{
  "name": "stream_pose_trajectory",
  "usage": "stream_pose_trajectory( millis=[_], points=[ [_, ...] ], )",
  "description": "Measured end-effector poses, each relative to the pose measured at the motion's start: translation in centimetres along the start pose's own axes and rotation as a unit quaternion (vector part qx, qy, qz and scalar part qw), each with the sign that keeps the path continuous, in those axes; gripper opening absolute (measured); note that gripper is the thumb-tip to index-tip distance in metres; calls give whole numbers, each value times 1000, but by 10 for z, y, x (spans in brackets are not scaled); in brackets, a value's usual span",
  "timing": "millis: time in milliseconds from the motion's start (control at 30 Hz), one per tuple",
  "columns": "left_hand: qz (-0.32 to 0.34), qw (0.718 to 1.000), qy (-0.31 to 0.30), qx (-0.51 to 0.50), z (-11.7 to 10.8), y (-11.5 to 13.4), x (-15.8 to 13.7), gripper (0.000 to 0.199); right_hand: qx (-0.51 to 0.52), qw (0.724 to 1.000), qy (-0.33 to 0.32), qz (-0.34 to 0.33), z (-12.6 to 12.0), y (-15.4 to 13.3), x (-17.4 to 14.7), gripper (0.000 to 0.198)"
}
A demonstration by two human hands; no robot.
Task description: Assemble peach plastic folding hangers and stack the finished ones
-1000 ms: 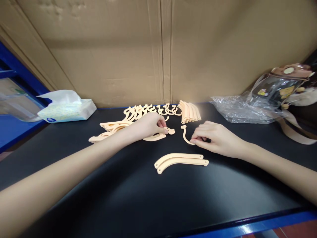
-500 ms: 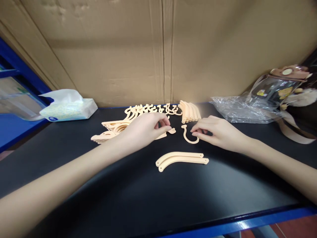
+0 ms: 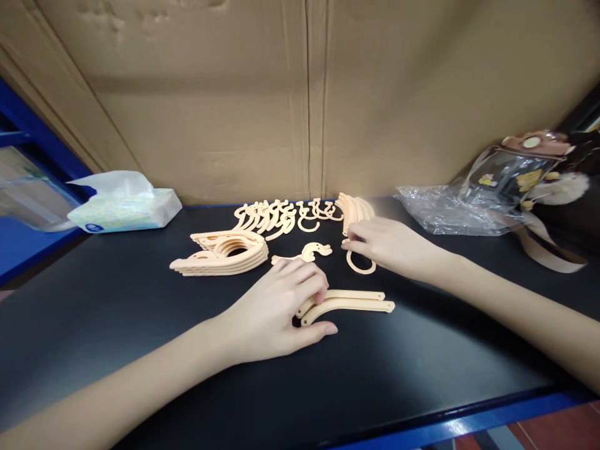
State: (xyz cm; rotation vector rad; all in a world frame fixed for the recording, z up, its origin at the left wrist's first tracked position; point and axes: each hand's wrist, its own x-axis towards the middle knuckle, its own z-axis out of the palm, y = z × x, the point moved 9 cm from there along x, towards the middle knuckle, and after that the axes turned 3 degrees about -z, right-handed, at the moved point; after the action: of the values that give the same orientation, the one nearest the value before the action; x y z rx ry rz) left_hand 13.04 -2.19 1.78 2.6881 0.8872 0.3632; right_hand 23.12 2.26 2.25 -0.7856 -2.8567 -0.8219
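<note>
Two cream plastic hanger arms [image 3: 351,304], curved and with a hole at each end, lie side by side on the black table [image 3: 365,375]. My left hand [image 3: 285,306] reaches over their left ends, thumb and fingers apart on either side of them. A cream hanger hook [image 3: 362,270] lies behind the arms. At its upper end the fingers of my right hand [image 3: 394,247] close on it, hiding that end. A cream piece with a wavy, curled end [image 3: 316,251] rests just behind my left hand, its left part partly covered by the fingers.
A stack of cream hanger pieces [image 3: 229,256] sits at left. Several loose hooks [image 3: 265,215] and a row of curved arms [image 3: 354,209] lie along the cardboard [image 3: 210,112]. A tissue pack [image 3: 126,209] stands far left; a clear plastic bag [image 3: 450,209] and a strapped bottle [image 3: 520,169] are right.
My left hand has come down and toward me, from above the stacked pieces to the two hanger arms. My right hand has shifted slightly left, onto the hook's upper end.
</note>
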Motion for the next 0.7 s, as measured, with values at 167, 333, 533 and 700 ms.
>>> stream_pose_trajectory(
  millis=[167,333,533,700],
  points=[
    [4,1000,13,2,5,-1,-1,21,-27,999,-2,-19,3,-7,0,19],
    [6,1000,27,12,8,1,-1,16,-59,997,7,-45,-1,-15,1,21],
    [-1,998,67,-14,-1,1,-2,14,45,997,65,6,-12,-5,-3,16],
    [-102,969,113,-197,-16,-22,-2,20,338,923,116,144,-11,14,-12,13]
  ],
)
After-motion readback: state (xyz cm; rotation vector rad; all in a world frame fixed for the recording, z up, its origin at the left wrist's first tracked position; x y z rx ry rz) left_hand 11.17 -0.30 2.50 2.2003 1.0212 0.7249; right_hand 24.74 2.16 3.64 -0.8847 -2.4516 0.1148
